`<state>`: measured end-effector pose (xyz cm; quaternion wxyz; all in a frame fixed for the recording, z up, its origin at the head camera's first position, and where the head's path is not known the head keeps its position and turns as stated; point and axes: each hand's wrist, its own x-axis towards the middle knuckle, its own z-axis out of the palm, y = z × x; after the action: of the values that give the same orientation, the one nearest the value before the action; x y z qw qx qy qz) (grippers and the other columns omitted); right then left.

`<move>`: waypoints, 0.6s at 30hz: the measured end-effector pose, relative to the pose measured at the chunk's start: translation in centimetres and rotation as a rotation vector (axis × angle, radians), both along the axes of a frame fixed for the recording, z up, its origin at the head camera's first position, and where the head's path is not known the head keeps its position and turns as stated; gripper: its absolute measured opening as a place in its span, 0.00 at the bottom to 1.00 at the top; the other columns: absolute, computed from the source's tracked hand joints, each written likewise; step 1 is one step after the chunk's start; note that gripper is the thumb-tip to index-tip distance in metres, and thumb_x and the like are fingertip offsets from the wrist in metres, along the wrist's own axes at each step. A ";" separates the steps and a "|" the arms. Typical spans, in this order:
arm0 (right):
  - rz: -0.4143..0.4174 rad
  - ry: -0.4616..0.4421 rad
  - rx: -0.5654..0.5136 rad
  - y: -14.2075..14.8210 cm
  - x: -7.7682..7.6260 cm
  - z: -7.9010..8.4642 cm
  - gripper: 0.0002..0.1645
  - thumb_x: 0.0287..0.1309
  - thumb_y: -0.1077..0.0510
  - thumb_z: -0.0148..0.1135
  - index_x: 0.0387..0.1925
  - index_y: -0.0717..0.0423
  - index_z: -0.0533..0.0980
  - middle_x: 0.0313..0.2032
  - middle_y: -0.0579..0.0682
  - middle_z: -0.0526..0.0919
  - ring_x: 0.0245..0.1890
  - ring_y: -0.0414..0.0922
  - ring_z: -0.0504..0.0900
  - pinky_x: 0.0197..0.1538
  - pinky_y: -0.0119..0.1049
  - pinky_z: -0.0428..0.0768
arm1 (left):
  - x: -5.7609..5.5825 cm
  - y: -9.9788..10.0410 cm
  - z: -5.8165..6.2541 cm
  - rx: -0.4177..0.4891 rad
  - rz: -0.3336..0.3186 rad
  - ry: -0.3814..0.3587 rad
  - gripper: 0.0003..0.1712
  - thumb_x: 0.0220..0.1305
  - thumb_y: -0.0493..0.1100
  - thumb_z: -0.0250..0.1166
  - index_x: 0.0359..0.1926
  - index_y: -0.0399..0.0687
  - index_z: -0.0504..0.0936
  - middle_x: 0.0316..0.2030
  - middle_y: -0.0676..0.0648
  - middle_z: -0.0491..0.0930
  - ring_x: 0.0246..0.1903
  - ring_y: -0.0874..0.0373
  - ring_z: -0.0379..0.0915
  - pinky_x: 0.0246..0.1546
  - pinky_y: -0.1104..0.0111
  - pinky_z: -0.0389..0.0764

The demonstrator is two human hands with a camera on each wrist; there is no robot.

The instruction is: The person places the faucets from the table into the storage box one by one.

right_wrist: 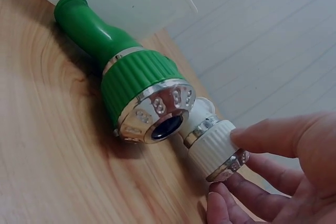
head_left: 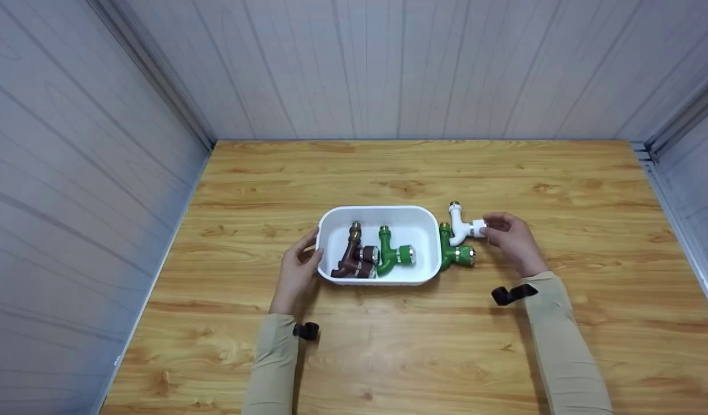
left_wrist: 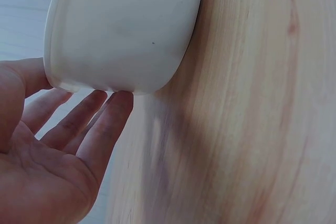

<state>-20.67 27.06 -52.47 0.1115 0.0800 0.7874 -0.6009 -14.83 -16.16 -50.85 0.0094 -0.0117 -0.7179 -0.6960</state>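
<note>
Wood-grain worktop (head_left: 406, 346) | left grip (head_left: 298, 265) pinches white tub (head_left: 377, 207) | right grip (head_left: 512, 239) pinches white tap (head_left: 461, 230); probably light, rigid, slick, surest by ribbed knob (right_wrist: 212, 144)

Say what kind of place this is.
Likely a small booth set up for recording handwork: pale panelled walls stand on three sides of a wood-grain table, and a black device sits at each wrist.
</note>
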 end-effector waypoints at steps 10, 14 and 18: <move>-0.009 0.014 -0.020 -0.2 0.1 0.2 0.29 0.63 0.63 0.58 0.62 0.72 0.64 0.57 0.67 0.69 0.47 0.39 0.73 0.51 0.30 0.78 | -0.9 -0.5 -2.4 0.026 0.013 -0.009 0.27 0.63 0.26 0.57 0.64 0.31 0.67 0.55 0.25 0.69 0.50 0.27 0.70 0.49 0.47 0.78; -0.023 0.003 -0.065 -0.3 0.1 0.1 0.29 0.63 0.64 0.58 0.62 0.72 0.63 0.56 0.65 0.69 0.46 0.40 0.73 0.54 0.32 0.77 | -1.1 -0.5 -2.9 0.000 0.037 -0.014 0.27 0.64 0.27 0.58 0.64 0.35 0.69 0.55 0.29 0.72 0.49 0.31 0.72 0.48 0.52 0.80; -0.036 -0.008 -0.103 -0.3 0.1 0.1 0.29 0.63 0.65 0.58 0.63 0.72 0.63 0.56 0.64 0.68 0.44 0.39 0.74 0.55 0.35 0.78 | -1.0 -0.4 -2.9 0.013 0.040 -0.034 0.27 0.64 0.28 0.59 0.65 0.38 0.70 0.55 0.31 0.72 0.50 0.34 0.73 0.47 0.54 0.81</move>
<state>-20.60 26.74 -52.41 0.1079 0.0905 0.7533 -0.6424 -15.85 -16.60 -53.71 0.0111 0.0148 -0.7135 -0.7004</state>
